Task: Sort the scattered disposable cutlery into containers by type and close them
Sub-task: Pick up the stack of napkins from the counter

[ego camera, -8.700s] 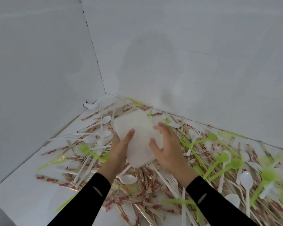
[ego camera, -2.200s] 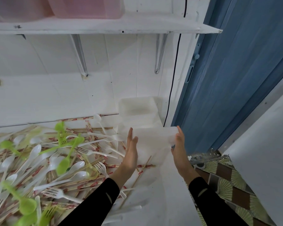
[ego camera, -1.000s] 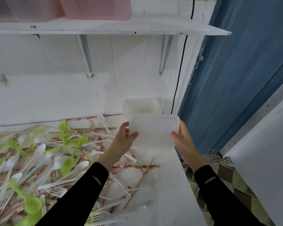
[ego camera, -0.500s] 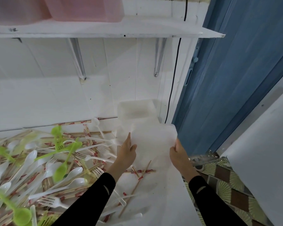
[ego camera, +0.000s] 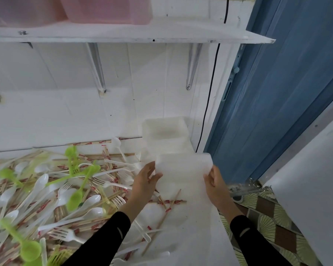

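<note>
The left hand (ego camera: pixel 145 179) and the right hand (ego camera: pixel 215 181) hold a translucent container (ego camera: pixel 183 167) between them, each pinching one side edge with thumb and fingers. The container is just above the white surface (ego camera: pixel 190 237), near its right end. Directly behind the container stands a stack of similar containers (ego camera: pixel 164 131) against the wall. Left of the container, white spoons (ego camera: pixel 37 186), green spoons (ego camera: pixel 75 198), forks (ego camera: pixel 65 234) and wrapped chopsticks (ego camera: pixel 167 201) lie scattered over the surface.
</note>
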`<state>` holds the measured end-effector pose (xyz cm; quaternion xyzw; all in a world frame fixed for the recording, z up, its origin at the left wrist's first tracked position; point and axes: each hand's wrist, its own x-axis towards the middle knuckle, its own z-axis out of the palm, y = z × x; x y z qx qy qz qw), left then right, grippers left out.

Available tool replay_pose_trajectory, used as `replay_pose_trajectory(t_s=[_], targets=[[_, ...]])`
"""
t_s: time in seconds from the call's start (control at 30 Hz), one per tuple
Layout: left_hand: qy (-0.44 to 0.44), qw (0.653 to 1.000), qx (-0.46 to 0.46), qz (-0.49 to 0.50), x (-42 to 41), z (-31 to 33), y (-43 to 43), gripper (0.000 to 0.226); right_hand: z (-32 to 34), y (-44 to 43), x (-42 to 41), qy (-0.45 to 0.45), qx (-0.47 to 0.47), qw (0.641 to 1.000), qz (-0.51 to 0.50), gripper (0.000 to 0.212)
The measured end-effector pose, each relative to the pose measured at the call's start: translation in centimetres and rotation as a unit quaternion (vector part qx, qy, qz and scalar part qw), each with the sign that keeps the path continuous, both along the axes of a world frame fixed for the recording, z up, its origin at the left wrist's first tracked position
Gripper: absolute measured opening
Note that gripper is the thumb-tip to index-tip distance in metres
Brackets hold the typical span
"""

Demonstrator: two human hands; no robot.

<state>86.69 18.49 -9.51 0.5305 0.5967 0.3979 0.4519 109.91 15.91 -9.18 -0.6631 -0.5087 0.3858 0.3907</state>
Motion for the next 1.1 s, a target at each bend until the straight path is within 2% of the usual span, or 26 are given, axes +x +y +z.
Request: replay_pose_trajectory(t_s=[0.17, 0.3, 0.47, 0.57, 0.8, 0.93, 1.1], targets=[[0.022, 0.999, 0.024, 0.030, 0.2, 0.6, -0.4, 0.036, 0.6, 0.2, -0.1, -0.002, 0.015, 1.000, -0.008, 0.041], [0.021, 0.994, 0.079, 0.069, -0.6, 2.7, 0.8, 0.029, 2.8, 2.1, -0.8, -0.028, 0.050, 0.998, 0.015, 0.046], [-0.049, 0.989, 0.065, 0.122, -2.5, 6.9, 5.5, 0.041, 6.7, 6.3, -2.6, 0.002, 0.113, 0.993, -0.019, 0.041], [-0.077, 0.989, 0.046, 0.120, -2.9, 8.8, 8.3, 0.037, 9.0, 9.0, -3.9, 0.006, 0.143, 0.988, -0.065, 0.035], [-0.036, 0.993, -0.032, 0.104, -3.7, 8.5, 11.6, 0.025, 8.5, 12.3, -5.0, -0.048, 0.069, 0.992, -0.090, 0.039], [-0.008, 0.992, -0.021, 0.121, -3.3, 7.7, 12.0, 0.030, 7.7, 12.9, -5.7, -0.073, 0.052, 0.992, -0.089, 0.039], [0.043, 0.990, -0.027, 0.129, -3.8, 7.4, 13.0, 0.032, 7.4, 13.7, -5.9, -0.056, 0.061, 0.993, -0.088, 0.039]])
